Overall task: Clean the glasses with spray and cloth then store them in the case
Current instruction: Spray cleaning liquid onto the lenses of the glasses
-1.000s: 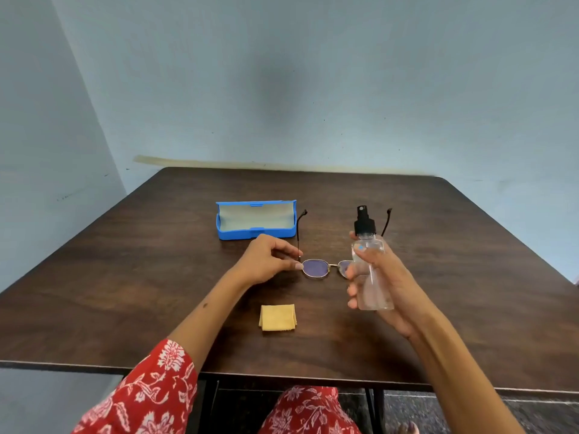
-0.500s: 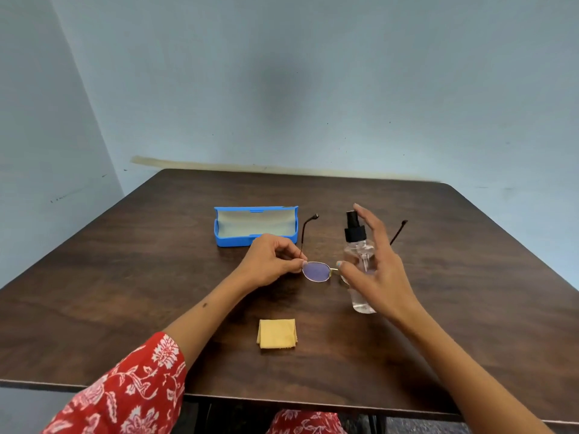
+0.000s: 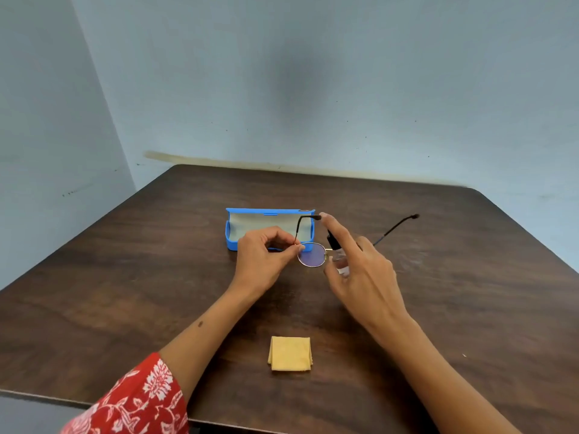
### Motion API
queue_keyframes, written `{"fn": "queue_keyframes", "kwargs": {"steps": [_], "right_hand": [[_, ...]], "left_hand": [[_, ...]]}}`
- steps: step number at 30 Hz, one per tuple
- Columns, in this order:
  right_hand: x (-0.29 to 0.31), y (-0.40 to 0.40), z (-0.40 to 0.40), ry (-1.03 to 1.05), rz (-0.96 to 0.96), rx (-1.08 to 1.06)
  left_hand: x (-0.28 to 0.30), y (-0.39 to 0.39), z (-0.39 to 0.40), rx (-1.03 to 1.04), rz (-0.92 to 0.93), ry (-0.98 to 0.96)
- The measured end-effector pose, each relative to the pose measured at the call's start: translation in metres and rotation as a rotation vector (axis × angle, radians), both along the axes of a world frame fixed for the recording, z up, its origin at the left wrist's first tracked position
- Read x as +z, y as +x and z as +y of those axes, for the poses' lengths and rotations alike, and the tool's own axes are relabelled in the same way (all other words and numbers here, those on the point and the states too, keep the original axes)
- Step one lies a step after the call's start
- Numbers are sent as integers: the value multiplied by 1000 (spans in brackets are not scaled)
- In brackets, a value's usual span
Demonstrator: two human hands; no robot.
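My left hand (image 3: 266, 256) pinches the left hinge of the thin gold-rimmed glasses (image 3: 311, 254) and holds them just above the table, arms unfolded and pointing away. My right hand (image 3: 360, 274) grips a small clear spray bottle (image 3: 338, 261) with a black nozzle, index finger raised over the top, right beside the lenses. The right lens is hidden behind the bottle and hand. The open blue case (image 3: 269, 228) lies behind my left hand. A folded yellow cloth (image 3: 290, 353) rests on the table nearer to me.
A dark wooden table (image 3: 125, 292) stands in a corner of pale blue walls. Its near edge runs along the bottom of the view. My red floral sleeve (image 3: 131, 402) shows at lower left.
My left hand has lifted the glasses off the table. My right hand has carried the bottle left, up against the lenses, with the index finger over the nozzle. The view has dropped closer.
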State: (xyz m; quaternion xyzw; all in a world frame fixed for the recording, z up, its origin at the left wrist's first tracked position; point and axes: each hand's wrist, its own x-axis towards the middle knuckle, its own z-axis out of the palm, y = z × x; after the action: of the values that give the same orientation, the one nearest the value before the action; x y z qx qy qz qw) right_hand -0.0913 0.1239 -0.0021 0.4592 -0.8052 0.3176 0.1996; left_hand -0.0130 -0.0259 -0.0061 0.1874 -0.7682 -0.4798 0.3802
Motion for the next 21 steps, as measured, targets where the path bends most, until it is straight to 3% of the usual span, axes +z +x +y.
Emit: {"fn": "queue_keyframes", "kwargs": {"steps": [5,21], "right_hand": [[-1,4,2,125,-1,-54],[2,2,2,215,-55,-94]], "left_hand": [[7,3,3,56,18,-42],[9,4,8,47,58,-94]]}}
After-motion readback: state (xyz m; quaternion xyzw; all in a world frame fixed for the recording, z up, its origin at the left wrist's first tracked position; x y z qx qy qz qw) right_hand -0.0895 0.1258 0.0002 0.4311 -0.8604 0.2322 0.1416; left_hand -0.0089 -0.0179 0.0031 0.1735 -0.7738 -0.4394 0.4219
